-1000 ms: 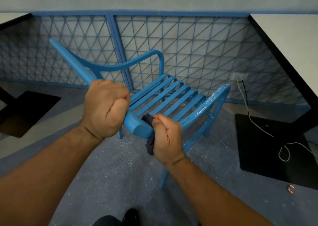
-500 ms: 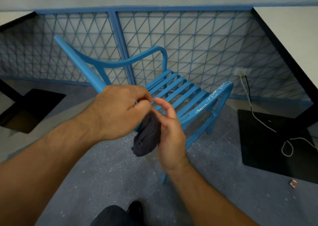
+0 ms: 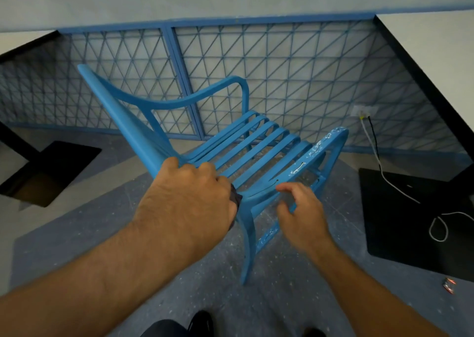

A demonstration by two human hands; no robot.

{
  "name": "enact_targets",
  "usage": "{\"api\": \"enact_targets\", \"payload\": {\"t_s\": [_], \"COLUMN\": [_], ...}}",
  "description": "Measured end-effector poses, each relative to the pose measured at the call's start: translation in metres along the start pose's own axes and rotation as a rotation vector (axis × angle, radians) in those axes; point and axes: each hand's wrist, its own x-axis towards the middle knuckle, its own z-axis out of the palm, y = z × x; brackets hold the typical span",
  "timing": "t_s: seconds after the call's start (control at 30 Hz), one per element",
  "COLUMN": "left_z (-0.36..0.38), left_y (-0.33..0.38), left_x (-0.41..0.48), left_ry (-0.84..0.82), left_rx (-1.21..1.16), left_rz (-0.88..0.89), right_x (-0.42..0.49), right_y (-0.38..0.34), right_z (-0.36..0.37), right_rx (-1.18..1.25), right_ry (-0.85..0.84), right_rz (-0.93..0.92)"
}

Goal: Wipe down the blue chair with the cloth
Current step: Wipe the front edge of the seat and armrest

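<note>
A blue slatted chair [image 3: 259,147] with curved armrests stands on the speckled floor in front of me, its top rail nearest me. My left hand [image 3: 189,203] grips the dark cloth [image 3: 235,197] against the near end of that rail; only a small edge of the cloth shows past my fingers. My right hand [image 3: 300,213] hovers just right of it, beside the paint-chipped right armrest [image 3: 315,154], fingers loosely spread and holding nothing.
A blue lattice fence [image 3: 256,75] runs behind the chair. A black mat [image 3: 415,221] with white and black cables [image 3: 379,162] lies at the right, another dark patch [image 3: 48,172] at the left. A small red object [image 3: 449,285] lies on the floor. My shoes [image 3: 202,321] show at the bottom.
The cloth passed from my right hand into my left, which now presses it on the chair's rail. My right hand let go and drew away to the right.
</note>
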Motion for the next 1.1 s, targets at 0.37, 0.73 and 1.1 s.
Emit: {"api": "enact_targets", "payload": {"t_s": [0.37,0.73,1.1], "left_z": [0.011,0.058,0.093], "left_y": [-0.013,-0.063,-0.105], "left_x": [0.004,-0.009,-0.01], "left_ry": [0.114,0.279,0.351], "left_rx": [-0.009,-0.067,-0.052], "left_rz": [-0.005,-0.031,-0.098], "right_x": [0.1,0.088,0.084], "right_y": [-0.001,-0.025,-0.049], "right_z": [0.005,0.04,0.062], "right_rx": [-0.862,-0.844,-0.771], "right_ry": [-0.654,-0.562,-0.616], "right_rz": [-0.426,-0.383,-0.284]}}
